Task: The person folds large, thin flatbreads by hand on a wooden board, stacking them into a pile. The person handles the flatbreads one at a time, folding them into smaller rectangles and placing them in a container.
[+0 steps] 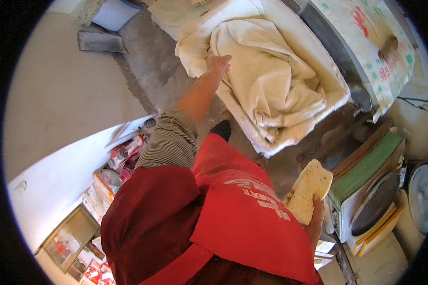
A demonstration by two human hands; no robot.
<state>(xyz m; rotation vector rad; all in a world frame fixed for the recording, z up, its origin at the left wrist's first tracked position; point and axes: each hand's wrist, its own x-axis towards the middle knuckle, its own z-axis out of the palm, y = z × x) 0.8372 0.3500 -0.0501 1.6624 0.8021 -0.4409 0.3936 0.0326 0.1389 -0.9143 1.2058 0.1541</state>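
Note:
A cream cloth (256,71) lies in loose folds inside a cloth-lined box (324,53) on the floor before me. At the near-left side of this box, my left hand (219,63) has its fingers curled on the cloth's edge. Low on the right, my right hand (314,215) holds a piece of flatbread (310,190), pale with brown spots. The flatbread is beside my red apron (249,221), apart from the box. Part of my right hand is hidden behind the bread.
Boards and a green slab (363,167) lean upright at right, with a round dark disc (374,203) against them. A printed sheet (381,53) covers a surface beyond the box. Bottles and boxes (123,160) stand by the wall at left.

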